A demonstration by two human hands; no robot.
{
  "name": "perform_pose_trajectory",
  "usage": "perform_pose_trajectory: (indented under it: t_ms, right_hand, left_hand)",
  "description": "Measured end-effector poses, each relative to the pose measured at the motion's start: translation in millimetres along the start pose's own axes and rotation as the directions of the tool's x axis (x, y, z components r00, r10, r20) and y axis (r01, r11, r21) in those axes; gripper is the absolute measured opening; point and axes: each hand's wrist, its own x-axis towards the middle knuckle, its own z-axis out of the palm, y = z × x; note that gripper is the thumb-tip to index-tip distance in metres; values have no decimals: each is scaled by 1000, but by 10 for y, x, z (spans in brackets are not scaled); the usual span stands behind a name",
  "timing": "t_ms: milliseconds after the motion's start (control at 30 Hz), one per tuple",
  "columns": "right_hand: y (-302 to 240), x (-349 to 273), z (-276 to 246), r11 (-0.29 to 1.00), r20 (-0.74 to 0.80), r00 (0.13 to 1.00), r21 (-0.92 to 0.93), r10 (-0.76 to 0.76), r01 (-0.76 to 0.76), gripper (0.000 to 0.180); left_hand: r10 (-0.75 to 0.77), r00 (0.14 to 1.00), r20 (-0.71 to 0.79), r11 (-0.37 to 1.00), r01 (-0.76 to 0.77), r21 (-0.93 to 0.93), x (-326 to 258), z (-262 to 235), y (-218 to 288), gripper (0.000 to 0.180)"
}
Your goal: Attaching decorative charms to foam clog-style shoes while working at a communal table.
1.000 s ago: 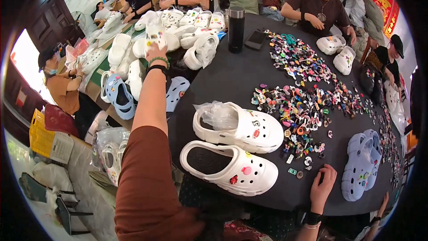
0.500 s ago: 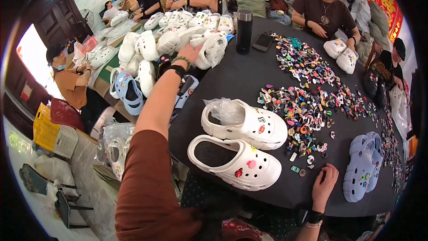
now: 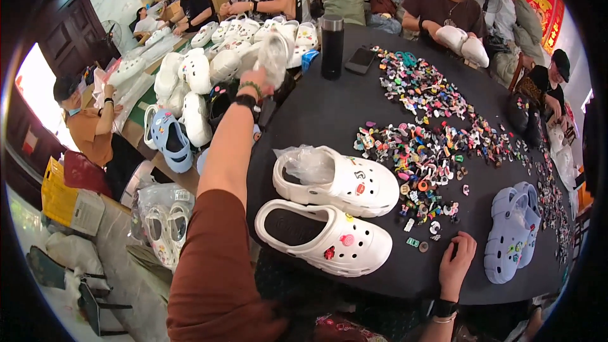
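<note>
I have a white clog (image 3: 273,57) pinched in my left hand (image 3: 258,82), arm stretched far out over the table's (image 3: 329,114) left rim, the shoe hanging above the heap of white clogs (image 3: 209,63) on the next bench. My right hand (image 3: 457,265) lies flat and slack on the black cloth near the front edge, gripping nothing, fingertips just beside a few loose charms (image 3: 430,145). I judge this the fetching step: a bare shoe lifted from the pile and due to come in to me. The next move calls for drawing it back without snagging the dark flask (image 3: 332,47) or the phone (image 3: 361,59) standing to its right. The open room is the bare cloth left of the charm spread, though two finished clogs (image 3: 329,209) lie right before me, one stuffed with plastic, so the landing spot is narrow. A blue pair (image 3: 513,231) sits at the right rim, well apart.
</note>
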Motion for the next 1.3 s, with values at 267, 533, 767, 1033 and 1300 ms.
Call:
perform_pose_trajectory:
  t_ms: [267,533,767,1033,1300]
  right_hand:
    - [24,52,126,998,-31,998,7,-55,55,14]
    - [102,17,122,995,-51,994,9,-94,94,15]
    - [226,-11,148,994,-42,994,-12,-105,105,15]
    - [249,-43,180,991,-57,989,-27,-134,132,14]
    - [301,-97,28,994,-48,998,-101,-49,44,15]
  left_hand:
    - [-462,840,-283,621,79,-780,-4,-284,-810,57]
    - [-107,951,-292,812,-85,-578,-1695,244,-1095,45]
    - [-53,979,-198,962,-3,-272,-2562,925,-1032,92]
    - [-395,824,-407,847,156,-508,-2392,914,-915,49]
    - [-793,608,-20,-24,-64,-998,-1382,122,-1016,67]
